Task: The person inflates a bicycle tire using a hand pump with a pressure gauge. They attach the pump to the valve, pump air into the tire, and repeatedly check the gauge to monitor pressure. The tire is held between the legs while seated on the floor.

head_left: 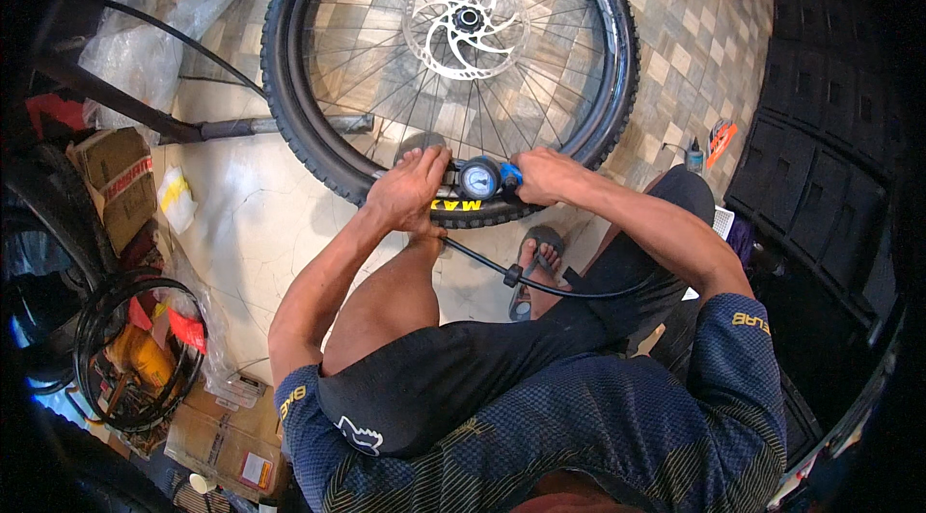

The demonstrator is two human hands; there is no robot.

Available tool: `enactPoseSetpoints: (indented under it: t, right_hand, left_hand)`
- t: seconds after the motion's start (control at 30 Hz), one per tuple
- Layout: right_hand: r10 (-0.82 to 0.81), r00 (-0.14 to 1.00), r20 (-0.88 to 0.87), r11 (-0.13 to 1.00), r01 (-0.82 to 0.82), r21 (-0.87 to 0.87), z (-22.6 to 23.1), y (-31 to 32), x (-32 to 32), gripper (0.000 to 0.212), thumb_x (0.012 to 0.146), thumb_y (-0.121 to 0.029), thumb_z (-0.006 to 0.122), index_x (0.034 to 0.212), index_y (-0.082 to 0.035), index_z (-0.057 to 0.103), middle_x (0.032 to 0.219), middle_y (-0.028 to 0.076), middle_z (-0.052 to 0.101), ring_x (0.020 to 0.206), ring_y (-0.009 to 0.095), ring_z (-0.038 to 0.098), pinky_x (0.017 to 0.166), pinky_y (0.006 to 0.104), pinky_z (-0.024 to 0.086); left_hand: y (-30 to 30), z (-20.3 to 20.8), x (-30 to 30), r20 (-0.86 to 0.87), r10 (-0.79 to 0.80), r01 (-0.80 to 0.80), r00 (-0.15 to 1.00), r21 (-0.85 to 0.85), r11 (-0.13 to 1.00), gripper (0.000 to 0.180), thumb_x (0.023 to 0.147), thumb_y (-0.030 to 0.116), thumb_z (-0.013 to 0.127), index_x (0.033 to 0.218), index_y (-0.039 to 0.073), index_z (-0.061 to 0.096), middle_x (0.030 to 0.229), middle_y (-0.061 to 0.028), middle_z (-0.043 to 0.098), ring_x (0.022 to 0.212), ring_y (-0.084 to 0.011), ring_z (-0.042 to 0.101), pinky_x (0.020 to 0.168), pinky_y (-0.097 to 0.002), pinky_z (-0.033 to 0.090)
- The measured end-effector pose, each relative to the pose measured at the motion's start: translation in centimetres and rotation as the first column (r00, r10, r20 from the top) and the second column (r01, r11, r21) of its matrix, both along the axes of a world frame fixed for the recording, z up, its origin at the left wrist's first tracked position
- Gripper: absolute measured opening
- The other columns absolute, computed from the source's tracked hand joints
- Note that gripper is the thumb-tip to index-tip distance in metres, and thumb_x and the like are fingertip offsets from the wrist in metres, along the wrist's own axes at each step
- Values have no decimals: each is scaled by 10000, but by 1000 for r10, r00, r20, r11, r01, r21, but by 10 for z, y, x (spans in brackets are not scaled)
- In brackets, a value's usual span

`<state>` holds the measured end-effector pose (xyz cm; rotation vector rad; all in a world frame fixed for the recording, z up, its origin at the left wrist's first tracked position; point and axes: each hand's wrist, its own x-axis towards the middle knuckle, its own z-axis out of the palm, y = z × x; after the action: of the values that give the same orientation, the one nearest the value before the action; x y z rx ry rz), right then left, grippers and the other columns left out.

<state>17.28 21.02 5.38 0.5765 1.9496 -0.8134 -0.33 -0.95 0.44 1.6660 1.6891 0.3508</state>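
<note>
A bicycle wheel with a knobby black tyre (289, 118) stands tilted in front of me, its silver disc rotor (465, 69) facing up. Over its near edge sits a tyre inflator with a round dial gauge (477, 178). My right hand (548, 175) is closed around the inflator's blue part (508, 175). Against the gauge's left side, my left hand (410, 187) is closed on the inflator over the tyre, fingers pressed together. A black hose (569, 294) runs from under my left hand toward my right thigh. The valve does not show.
Boxes (222, 441), coiled black cables or tyres (82, 349) and plastic wrap (159, 26) crowd the left. A black tube (207, 130) reaches toward the wheel. At right are a small bottle (694, 156), an orange tool (721, 142) and black cases (801, 147).
</note>
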Motion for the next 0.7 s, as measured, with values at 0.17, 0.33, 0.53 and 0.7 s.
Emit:
enactPoseSetpoints:
  t: [0.17, 0.33, 0.53, 0.7]
  right_hand:
    - [59, 997, -53, 998, -59, 6, -13, 2, 9, 334, 786, -144, 651, 1058, 37, 725, 1034, 285, 732, 1004, 443, 717, 873, 508, 576]
    - [40, 995, -89, 999, -39, 10, -7, 1, 7, 345, 784, -135, 644, 1069, 46, 709, 1006, 285, 734, 989, 440, 723, 847, 510, 585]
    - [14, 998, -58, 1000, -15, -5, 4, 3, 5, 294, 732, -93, 639, 951, 68, 750, 975, 299, 733, 950, 444, 730, 801, 495, 597]
    - [6, 999, -33, 1000, -6, 10, 3, 1, 6, 295, 728, -91, 640, 949, 70, 750, 971, 300, 732, 943, 443, 731, 797, 495, 594]
  left_hand:
    - [3, -4, 1, -4, -13, 14, 1000, 17, 1000, 1299, 467, 372, 992, 1502, -52, 331, 1475, -253, 455, 1323, -499, 517, 1156, -487, 425]
    - [-1, -9, 2, -13, -3, 3, 1000, -25, 1000, 1178, 552, 294, 926, 1506, -53, 328, 1490, -257, 444, 1325, -491, 523, 1167, -492, 419]
    - [2, -9, 1, 14, -4, 4, 1000, -13, 1000, 1207, 533, 303, 929, 1505, -73, 321, 1471, -252, 456, 1330, -492, 514, 1176, -485, 414]
    - [4, -1, 2, -28, -24, 24, 999, 5, 1000, 1300, 503, 452, 985, 1496, -62, 322, 1442, -277, 464, 1300, -477, 530, 1089, -474, 485]
